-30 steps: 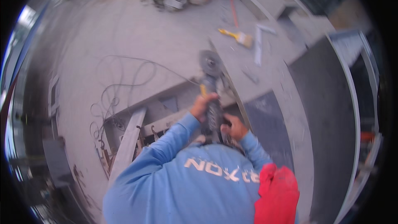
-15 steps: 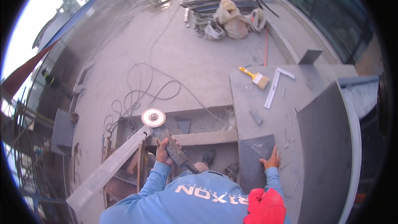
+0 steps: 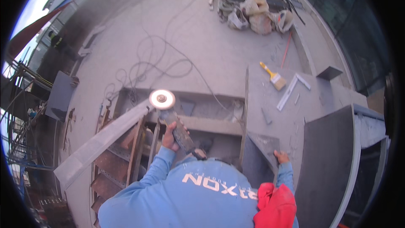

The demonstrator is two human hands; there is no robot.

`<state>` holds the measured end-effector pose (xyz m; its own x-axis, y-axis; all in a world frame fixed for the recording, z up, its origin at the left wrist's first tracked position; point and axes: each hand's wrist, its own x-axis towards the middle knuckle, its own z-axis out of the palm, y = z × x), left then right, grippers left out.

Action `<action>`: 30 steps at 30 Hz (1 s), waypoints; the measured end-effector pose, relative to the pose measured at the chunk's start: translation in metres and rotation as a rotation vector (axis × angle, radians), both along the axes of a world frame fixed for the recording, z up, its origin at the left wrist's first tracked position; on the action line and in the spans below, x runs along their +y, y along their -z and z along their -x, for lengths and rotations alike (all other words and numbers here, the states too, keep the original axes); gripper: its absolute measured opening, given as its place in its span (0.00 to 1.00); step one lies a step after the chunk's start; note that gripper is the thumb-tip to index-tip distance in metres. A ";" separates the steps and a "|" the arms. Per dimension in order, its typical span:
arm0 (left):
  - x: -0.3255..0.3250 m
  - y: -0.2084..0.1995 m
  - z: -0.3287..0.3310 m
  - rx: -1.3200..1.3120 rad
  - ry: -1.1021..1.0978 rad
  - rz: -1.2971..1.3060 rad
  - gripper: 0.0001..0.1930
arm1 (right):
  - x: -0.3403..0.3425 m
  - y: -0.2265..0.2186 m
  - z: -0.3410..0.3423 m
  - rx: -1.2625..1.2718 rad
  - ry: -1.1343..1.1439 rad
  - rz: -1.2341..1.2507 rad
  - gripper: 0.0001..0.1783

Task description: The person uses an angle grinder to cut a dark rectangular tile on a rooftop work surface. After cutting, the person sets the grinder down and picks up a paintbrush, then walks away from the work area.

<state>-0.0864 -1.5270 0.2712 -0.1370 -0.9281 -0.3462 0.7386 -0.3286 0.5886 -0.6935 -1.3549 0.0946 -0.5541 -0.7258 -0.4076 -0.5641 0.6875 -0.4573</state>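
My left hand [image 3: 170, 137] is wrapped round the body of an angle grinder [image 3: 180, 134]. The grinder's pale round disc [image 3: 162, 99] points away from me, and its cord trails from the near end. By the disc begins a long pale strip or sleeve [image 3: 105, 141] that slants down to the lower left; whether it is joined to the grinder I cannot tell. My right hand [image 3: 282, 157] has its fingers closed on the right edge of a dark grey slab [image 3: 255, 160] at the work surface's near left. The slab looks tilted, with a lighter triangular face [image 3: 265, 144] beside it.
On the grey work surface [image 3: 291, 131] lie a yellow-handled brush [image 3: 273, 76], a metal square [image 3: 291, 93] and several offcuts. A large dark panel [image 3: 327, 152] stands at right. Cable loops [image 3: 156, 65] cross the floor. Sacks [image 3: 257, 14] lie far off; a person [image 3: 59, 44] is at far left.
My right hand has gone from spread fingers on the slab to gripping its edge, and the slab has tilted up. The grinder stays in my left hand. The view has shifted slightly.
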 end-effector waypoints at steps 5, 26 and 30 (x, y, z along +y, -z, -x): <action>-0.010 0.022 -0.016 0.092 0.018 0.011 0.27 | 0.008 -0.029 -0.070 -0.399 0.176 0.186 0.32; -0.125 0.062 -0.083 0.071 0.208 -0.041 0.30 | -0.117 -0.055 -0.333 -0.172 -0.328 -0.166 0.42; -0.160 0.058 -0.054 0.085 0.412 -0.045 0.31 | -0.058 -0.078 -0.319 -0.223 -0.038 -0.100 0.46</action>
<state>-0.0324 -1.6871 0.2131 -0.5231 -0.7743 -0.3562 0.5855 -0.6302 0.5100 -0.3747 -1.4126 0.1730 -0.4155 -0.6942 -0.5877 -0.4826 0.7160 -0.5045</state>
